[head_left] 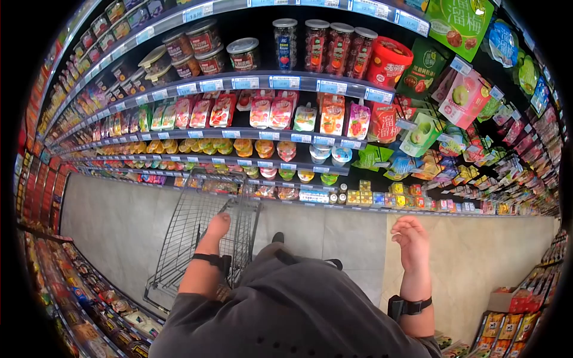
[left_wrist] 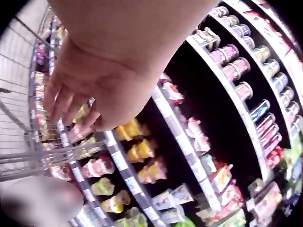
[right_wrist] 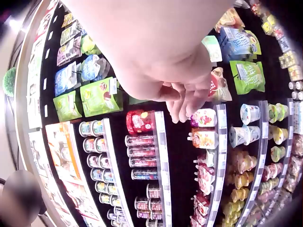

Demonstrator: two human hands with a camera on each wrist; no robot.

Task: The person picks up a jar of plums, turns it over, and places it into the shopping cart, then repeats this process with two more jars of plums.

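Note:
I stand in a shop aisle facing shelves of snacks (head_left: 280, 113). My left hand (head_left: 218, 225) reaches forward over the near end of a wire shopping cart (head_left: 185, 238). In the left wrist view its fingers (left_wrist: 64, 101) hang relaxed just above the cart's handle bar (left_wrist: 47, 156), and I cannot tell whether they touch it. My right hand (head_left: 410, 238) is raised in free air to the right of the cart, with fingers loosely curled and nothing in them. Seen from the right wrist, its fingertips (right_wrist: 189, 104) point toward rows of pouches and cups.
Blue-edged shelves (head_left: 268, 82) carry jars, fruit pouches and jelly cups. Hanging snack bags (head_left: 465, 95) fill the right side. A low rack of packets (head_left: 77, 286) runs along the left, and boxed goods (head_left: 513, 322) stand at lower right. Tiled floor (head_left: 346, 238) lies between.

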